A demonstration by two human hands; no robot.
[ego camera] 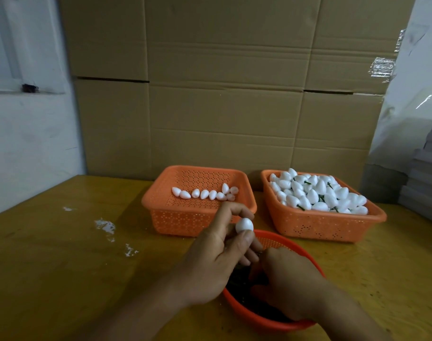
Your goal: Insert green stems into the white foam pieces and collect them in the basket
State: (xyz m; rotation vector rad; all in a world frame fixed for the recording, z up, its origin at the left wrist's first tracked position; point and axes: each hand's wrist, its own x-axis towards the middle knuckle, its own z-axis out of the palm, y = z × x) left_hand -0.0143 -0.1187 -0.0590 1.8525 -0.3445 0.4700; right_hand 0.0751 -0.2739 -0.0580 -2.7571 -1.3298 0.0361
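Observation:
My left hand (217, 257) pinches a white foam piece (244, 225) between thumb and fingers, held just above the round orange bowl (266, 323). My right hand (293, 281) reaches down into that bowl among dark stems (239, 279), fingers curled; what they hold is hidden. The left orange basket (160, 217) has a short row of plain foam pieces (205, 193) at its back. The right orange basket (320, 227) is heaped with foam pieces with green stems (318, 193).
The yellow wooden table (62, 254) carries white foam crumbs (106, 227) on its left side. Stacked cardboard boxes (222, 94) stand behind the baskets. Grey stacked sheets (424, 183) sit at the right edge.

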